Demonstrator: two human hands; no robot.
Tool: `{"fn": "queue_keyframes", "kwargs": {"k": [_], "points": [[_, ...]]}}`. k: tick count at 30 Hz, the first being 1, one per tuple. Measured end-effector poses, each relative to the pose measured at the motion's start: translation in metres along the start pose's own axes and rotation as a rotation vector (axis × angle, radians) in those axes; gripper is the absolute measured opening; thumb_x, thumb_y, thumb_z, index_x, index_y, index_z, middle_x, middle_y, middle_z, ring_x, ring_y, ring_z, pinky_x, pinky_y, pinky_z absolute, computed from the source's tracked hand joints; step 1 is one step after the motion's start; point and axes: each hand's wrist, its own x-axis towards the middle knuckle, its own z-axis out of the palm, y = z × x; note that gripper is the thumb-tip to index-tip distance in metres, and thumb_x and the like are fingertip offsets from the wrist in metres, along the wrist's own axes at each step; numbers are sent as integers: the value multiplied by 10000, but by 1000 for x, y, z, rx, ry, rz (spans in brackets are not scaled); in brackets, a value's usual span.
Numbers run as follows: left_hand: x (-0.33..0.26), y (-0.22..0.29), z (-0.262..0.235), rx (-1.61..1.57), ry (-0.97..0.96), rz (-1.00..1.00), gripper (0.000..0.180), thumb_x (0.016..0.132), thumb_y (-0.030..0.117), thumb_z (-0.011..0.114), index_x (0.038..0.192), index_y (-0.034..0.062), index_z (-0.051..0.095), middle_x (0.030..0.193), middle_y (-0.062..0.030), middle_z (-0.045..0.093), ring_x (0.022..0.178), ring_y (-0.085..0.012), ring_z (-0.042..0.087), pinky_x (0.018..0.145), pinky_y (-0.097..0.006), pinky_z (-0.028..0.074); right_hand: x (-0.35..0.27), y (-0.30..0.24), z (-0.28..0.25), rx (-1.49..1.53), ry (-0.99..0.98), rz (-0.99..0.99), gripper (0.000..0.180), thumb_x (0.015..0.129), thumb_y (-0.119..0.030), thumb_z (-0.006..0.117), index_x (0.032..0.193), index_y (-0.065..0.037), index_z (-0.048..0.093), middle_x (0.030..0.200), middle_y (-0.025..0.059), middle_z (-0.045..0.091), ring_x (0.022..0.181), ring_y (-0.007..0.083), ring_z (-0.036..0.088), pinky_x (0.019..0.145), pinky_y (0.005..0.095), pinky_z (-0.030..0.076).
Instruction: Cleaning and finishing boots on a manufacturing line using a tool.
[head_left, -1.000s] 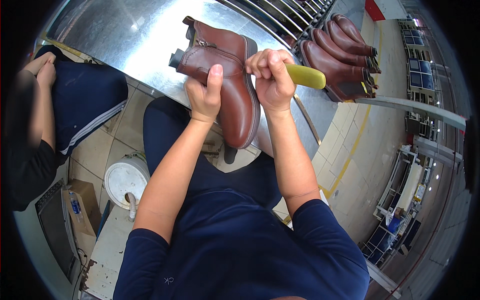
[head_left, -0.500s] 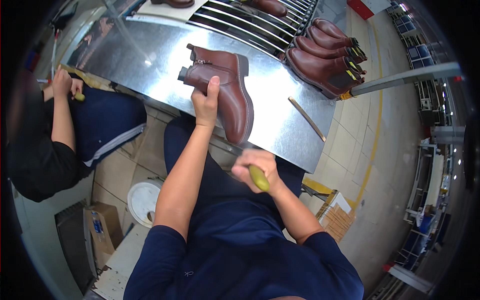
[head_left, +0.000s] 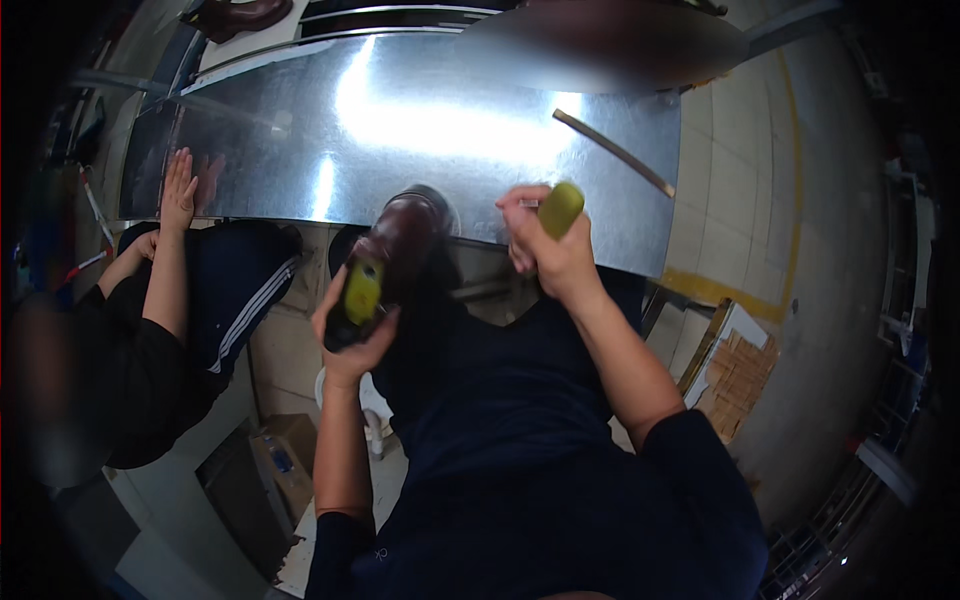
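Observation:
A brown leather ankle boot [head_left: 405,235] is tipped with its opening toward me, showing a yellow-green patch inside, and its toe lies at the near edge of the metal table [head_left: 260,110]. Around the boot's shaft my left hand [head_left: 350,350] is closed. To the right, over the table's near edge, my right hand [head_left: 553,245] grips a tool by its rounded olive-green handle [head_left: 562,208]. The tool's other end is hidden by the hand. Motion blurs both the boot and the right hand.
A thin, narrow strip [head_left: 615,152] lies on the table's right part. Another brown boot [head_left: 240,15] stands at the far left. A co-worker's hand [head_left: 178,190] rests by the table's left edge. A large blur covers the far right.
My left hand has pulled the boot nearer and turned it from lying on its side to opening toward me. My right hand has moved forward and right, still holding the green handle.

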Motion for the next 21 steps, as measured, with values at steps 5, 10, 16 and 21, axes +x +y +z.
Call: {"fn": "queue_keyframes", "kwargs": {"k": [5,10,16,21], "points": [[7,0,36,86,13,62,844,746,143,889,1473,-18,492,1531,-237,518,1457,-395,463,1200,-460,369,50,1,18,413,-84,-38,277,1057,-270,594,936,-21,598,544,-26,337,430,85,340,438,271,327],[0,-17,39,64,38,42,882,803,306,905,1492,6,442,1544,-236,485,1429,-386,487,1188,-466,387,76,-4,33,515,-30,-17,298,1052,-273,607,869,-40,583,541,-34,329,432,81,344,440,266,330],[0,-17,34,58,-3,42,861,822,330,890,1480,63,403,1528,-284,472,1431,-442,468,1192,-518,380,95,6,41,705,-41,7,315,1047,-300,610,845,-61,576,536,-37,332,430,86,344,434,275,332],[12,-5,31,255,-57,171,804,862,276,841,1491,45,397,1518,-279,482,1435,-443,464,1194,-527,375,89,11,53,618,-73,-172,288,1069,-280,568,889,-55,564,551,-30,337,445,91,334,452,280,333]]}}
